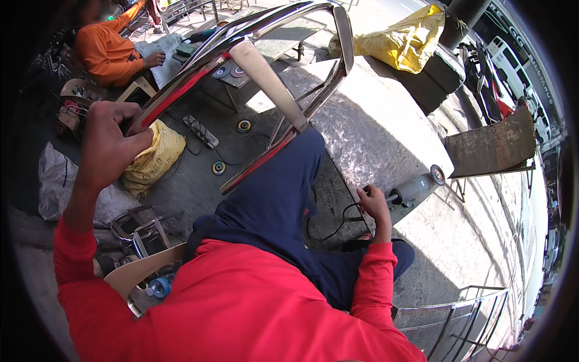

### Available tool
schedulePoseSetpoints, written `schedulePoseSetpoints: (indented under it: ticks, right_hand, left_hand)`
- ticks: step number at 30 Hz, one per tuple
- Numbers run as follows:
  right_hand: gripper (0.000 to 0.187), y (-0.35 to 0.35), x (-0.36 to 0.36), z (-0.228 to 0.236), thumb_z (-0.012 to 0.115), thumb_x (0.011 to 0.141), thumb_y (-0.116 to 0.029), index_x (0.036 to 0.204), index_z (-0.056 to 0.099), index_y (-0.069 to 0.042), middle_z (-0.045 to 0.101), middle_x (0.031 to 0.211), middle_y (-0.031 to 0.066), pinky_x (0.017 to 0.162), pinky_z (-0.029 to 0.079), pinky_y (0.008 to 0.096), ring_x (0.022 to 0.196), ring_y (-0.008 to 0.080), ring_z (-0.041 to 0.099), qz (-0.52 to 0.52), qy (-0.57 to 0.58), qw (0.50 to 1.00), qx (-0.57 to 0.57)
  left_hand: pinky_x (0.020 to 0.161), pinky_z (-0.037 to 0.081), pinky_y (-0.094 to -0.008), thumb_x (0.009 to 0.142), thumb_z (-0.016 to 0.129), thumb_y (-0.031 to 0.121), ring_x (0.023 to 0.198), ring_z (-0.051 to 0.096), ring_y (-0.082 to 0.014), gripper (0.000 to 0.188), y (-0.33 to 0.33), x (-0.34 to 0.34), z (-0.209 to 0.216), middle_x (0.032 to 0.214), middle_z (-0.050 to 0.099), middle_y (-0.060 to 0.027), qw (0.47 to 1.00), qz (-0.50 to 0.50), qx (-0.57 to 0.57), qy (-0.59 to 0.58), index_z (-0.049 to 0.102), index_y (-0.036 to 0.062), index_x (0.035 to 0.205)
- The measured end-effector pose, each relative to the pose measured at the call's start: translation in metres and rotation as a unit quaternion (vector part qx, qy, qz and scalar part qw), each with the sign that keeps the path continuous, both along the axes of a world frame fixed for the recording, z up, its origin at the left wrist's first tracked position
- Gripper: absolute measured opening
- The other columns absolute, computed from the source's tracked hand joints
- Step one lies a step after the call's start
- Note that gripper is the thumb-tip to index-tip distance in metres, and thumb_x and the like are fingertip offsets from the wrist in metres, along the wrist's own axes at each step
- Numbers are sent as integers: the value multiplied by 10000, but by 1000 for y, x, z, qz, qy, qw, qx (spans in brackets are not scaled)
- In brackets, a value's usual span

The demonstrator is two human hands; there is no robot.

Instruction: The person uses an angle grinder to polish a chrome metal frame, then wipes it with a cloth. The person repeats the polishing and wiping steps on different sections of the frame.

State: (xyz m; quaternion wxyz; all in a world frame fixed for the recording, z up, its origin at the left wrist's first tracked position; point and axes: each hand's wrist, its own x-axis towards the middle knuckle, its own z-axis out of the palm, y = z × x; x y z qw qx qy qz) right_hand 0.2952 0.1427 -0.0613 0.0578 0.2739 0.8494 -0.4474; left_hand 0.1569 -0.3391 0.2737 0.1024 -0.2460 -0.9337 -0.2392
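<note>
A shiny metal tube frame [345, 36] with a flat crosspiece [265, 78] slants across my raised knee. My left hand [113, 142] is closed around its near left end, at the upper left of my body. To my right, an angle grinder [413, 189] lies on a worn metal-topped table [374, 120], its disc toward the far right. My right hand [375, 204] is beside the grinder's rear end, fingers curled together. The black power cord [345, 212] runs up to those fingers; whether they pinch it, I cannot tell.
A person in orange [105, 54] sits at the far left. Yellow sacks [158, 158] [416, 39] stand left and far right. Grinding discs [243, 126] and a power strip [201, 131] lie on the floor. A metal rack [452, 314] stands lower right, a curved board [494, 145] beyond the table.
</note>
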Motion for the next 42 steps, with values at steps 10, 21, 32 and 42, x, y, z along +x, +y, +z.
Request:
schedulePoseSetpoints:
  ticks: [10, 21, 32, 42]
  right_hand:
    - [395, -2, 1, 6, 627, 943, -328, 892, 638, 64, 641, 638, 154, 603, 499, 378, 587, 232, 660, -10, -1, 1000, 29]
    - [355, -14, 0, 19, 638, 933, -293, 911, 639, 62, 654, 713, 209, 625, 492, 390, 645, 316, 663, 27, 61, 993, 94]
    - [400, -98, -19, 67, 617, 921, -123, 1296, 502, -40, 613, 690, 230, 611, 462, 458, 667, 422, 624, 45, 254, 964, 71]
    - [787, -127, -30, 57, 613, 909, -99, 1572, 191, -134, 633, 780, 223, 631, 468, 502, 700, 422, 628, 145, 209, 947, 197]
  left_hand:
    - [515, 274, -270, 685, 691, 5, 564, 363, -56, 268, 29, 12, -11, 576, 372, 0, 996, -89, -22, 14, 435, -6, 610]
    - [495, 271, -284, 672, 671, 19, 536, 354, -64, 217, 58, 10, -21, 551, 355, -34, 991, -111, -75, 24, 472, -44, 614]
    - [493, 255, -328, 616, 636, 77, 508, 308, -111, 289, 82, -45, -26, 549, 288, -88, 974, -133, -176, 50, 379, -54, 604]
    - [481, 233, -322, 631, 640, 94, 509, 304, -91, 323, 81, -70, -33, 550, 270, -63, 970, -148, -192, 23, 345, -32, 590]
